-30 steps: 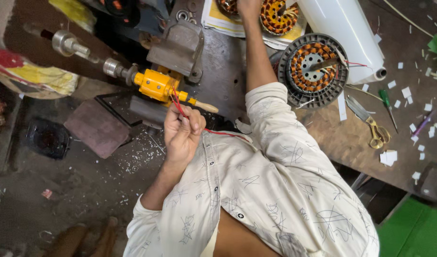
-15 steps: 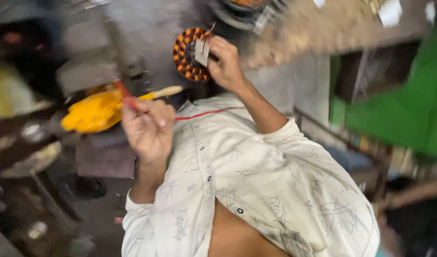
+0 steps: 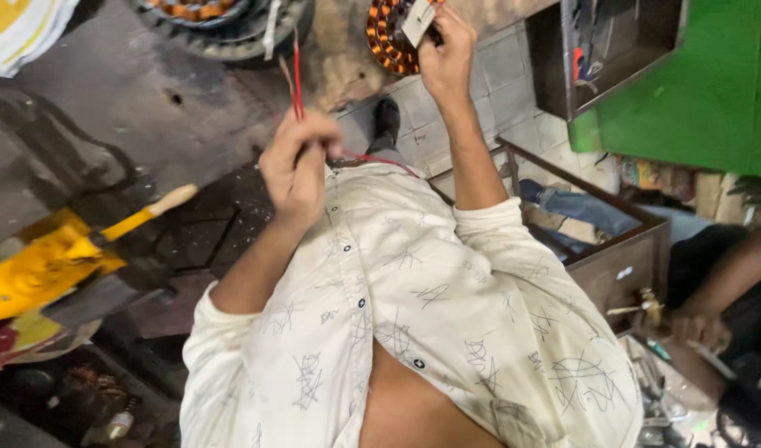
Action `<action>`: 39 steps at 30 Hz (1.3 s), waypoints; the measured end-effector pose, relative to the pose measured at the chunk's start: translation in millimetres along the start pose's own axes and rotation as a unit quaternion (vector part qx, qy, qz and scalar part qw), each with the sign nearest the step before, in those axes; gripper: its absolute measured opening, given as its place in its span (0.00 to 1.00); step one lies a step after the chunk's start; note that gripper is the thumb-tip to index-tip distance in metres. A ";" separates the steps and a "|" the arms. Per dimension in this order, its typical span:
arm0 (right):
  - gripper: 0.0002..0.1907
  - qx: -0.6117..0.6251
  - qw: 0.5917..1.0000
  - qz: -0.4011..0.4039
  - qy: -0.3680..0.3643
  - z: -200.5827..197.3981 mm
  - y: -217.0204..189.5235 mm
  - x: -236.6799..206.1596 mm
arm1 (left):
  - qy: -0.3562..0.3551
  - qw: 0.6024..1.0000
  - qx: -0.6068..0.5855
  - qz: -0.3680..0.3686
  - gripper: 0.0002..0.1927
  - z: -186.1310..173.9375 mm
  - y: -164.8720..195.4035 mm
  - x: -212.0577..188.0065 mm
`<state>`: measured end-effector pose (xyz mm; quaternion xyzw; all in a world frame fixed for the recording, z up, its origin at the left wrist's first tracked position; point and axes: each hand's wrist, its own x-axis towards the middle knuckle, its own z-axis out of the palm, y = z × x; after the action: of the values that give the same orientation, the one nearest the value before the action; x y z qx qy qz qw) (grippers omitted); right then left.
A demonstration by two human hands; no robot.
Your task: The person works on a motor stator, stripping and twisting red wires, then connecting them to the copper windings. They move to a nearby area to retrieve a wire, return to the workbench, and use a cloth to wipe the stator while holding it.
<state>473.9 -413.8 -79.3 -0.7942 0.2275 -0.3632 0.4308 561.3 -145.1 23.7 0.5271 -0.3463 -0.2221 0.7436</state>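
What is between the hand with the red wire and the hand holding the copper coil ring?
In the head view, only grey floor tiles and a dark shoe show between left hand and right hand.

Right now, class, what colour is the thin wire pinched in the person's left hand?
Red: the wire rises from the left hand, clearest in the head view.

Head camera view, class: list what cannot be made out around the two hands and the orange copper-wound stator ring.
- Orange copper-wound stator ring: cut off by the top edge, part hidden by the right hand and a white tag.
- Thin red wire: its lower run is hidden in the left hand.
- Second wound ring: mostly cut off by the top edge.
- Yellow tool: blurred.
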 end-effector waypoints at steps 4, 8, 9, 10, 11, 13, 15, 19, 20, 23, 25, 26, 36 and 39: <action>0.14 -0.006 0.998 -0.046 -0.044 -31.5 29.8 38.5 | 0.070 0.998 -0.006 0.010 0.17 77.0 -53.5 61.1; 0.16 0.038 0.991 -0.048 -0.121 -52.4 37.6 52.7 | 0.120 0.991 -0.021 0.055 0.25 122.7 -102.3 124.2; 0.17 0.062 0.986 -0.039 -0.150 -54.6 37.2 54.9 | 0.131 0.989 -0.031 0.065 0.27 126.7 -111.0 131.9; 0.17 0.086 0.980 -0.032 -0.178 -55.0 37.2 56.9 | 0.131 0.989 0.032 0.059 0.23 128.0 -119.2 136.6; 0.17 0.080 0.978 -0.048 -0.187 -54.3 36.2 59.1 | 0.130 0.985 0.097 0.053 0.19 127.6 -125.7 139.1; 0.16 0.071 0.974 -0.085 -0.200 -50.5 34.0 64.3 | 0.126 0.979 0.156 0.031 0.16 122.8 -134.0 135.5; 0.12 0.088 0.971 -0.071 -0.210 -46.6 30.0 67.5 | 0.114 0.983 0.141 0.002 0.19 118.0 -138.1 129.7; 0.09 0.066 0.971 -0.076 -0.215 -44.4 18.8 67.2 | 0.111 0.987 0.118 0.014 0.15 112.4 -139.3 129.5; 0.09 0.069 0.971 -0.045 -0.224 -45.0 16.2 66.5 | 0.110 0.989 0.094 0.014 0.17 112.1 -138.6 130.5; 0.10 0.073 0.966 -0.011 -0.247 -47.3 12.3 65.5 | 0.107 0.992 0.056 0.031 0.23 114.5 -136.8 131.8; 0.15 0.077 0.965 -0.060 -0.244 -47.2 11.6 67.0 | 0.109 0.992 0.048 0.031 0.24 114.7 -134.8 130.9; 0.14 0.072 0.963 -0.067 -0.250 -47.7 11.0 68.7 | 0.112 0.993 0.043 0.024 0.23 115.0 -133.4 130.6; 0.10 0.321 0.893 0.164 -0.269 -65.5 -0.8 86.3 | 0.089 0.994 0.056 -0.006 0.18 99.9 -108.4 127.5; 0.09 0.311 0.897 0.148 -0.277 -64.0 0.4 83.4 | 0.098 0.991 0.091 -0.005 0.18 102.1 -103.5 123.6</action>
<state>477.2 -503.4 -24.5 -0.6449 0.0893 -0.1123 0.7506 570.2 -331.2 -17.7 0.6133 -0.2881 -0.1412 0.7218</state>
